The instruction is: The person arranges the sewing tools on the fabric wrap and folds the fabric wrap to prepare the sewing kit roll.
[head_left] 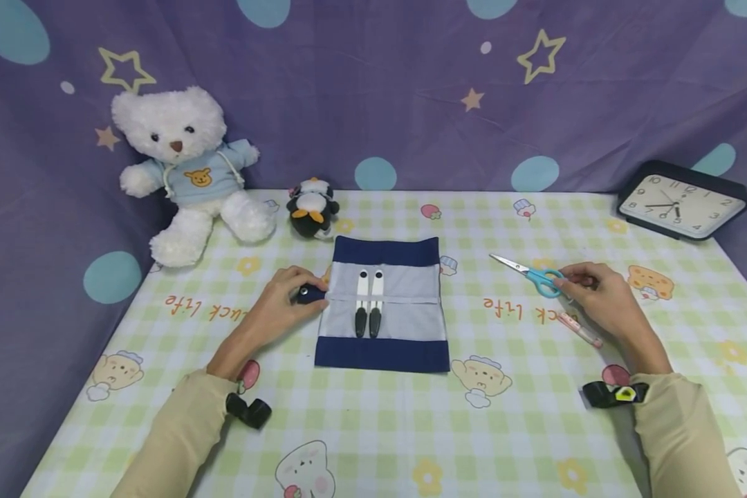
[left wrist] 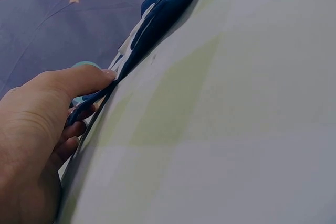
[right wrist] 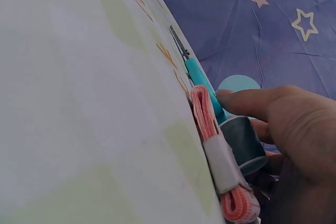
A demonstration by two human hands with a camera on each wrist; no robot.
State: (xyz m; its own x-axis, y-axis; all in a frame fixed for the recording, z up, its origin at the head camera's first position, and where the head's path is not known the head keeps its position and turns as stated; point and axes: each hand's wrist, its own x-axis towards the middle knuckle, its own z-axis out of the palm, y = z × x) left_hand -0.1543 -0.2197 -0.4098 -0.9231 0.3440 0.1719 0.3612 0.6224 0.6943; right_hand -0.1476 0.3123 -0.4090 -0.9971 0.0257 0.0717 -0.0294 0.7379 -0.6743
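My left hand (head_left: pixel 289 301) pinches a small navy tab with a snap at the left side of an unfolded navy-and-grey fabric case (head_left: pixel 382 354). Two slim white-and-black tools (head_left: pixel 369 311) lie side by side in the case, tucked under its middle band. In the left wrist view, thumb and fingers (left wrist: pixel 86 80) grip the navy fabric. My right hand (head_left: pixel 604 297) pinches the handle of turquoise scissors (head_left: pixel 541 278), whose blades point away to the left. Close under those fingers stands a dark thread spool (right wrist: pixel 244 142). Beside it lies a folded pink tape (right wrist: pixel 205 114) in a white band.
A white teddy bear (head_left: pixel 202 169) sits at the back left, beside a small penguin plush (head_left: pixel 312 211). A black clock (head_left: pixel 681 200) stands at the back right. Checked cloth (head_left: pixel 373 429) covers the table, with a purple curtain (head_left: pixel 373 90) behind.
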